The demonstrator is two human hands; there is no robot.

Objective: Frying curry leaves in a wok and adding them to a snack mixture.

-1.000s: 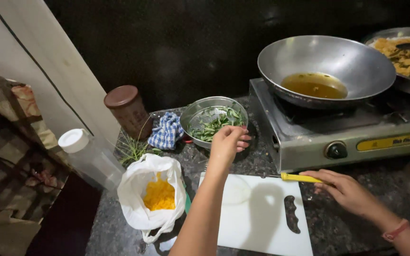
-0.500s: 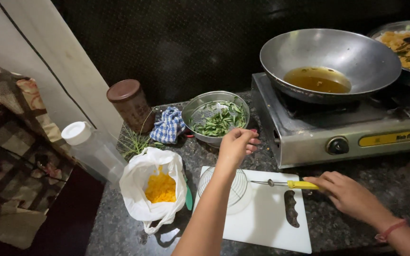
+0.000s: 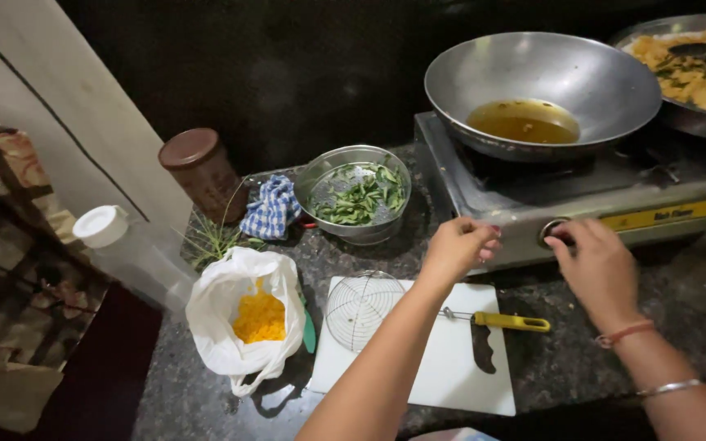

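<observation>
Far left of the frame, a clear bottle with a white cap lies tilted at the counter's edge, a brown jar behind it. Lower left, a white bag gapes open, its yellow contents easy to scoop. Just right of it, a wire skimmer with a yellow handle rests flat on the white cutting board, ready to grab. Above that, a steel bowl of green leaves sits right beside the stove. Centre frame, your left hand hovers loosely curled, holding nothing. Right of centre, your right hand has its fingers on the stove knob. The wok, upper right, holds oil.
</observation>
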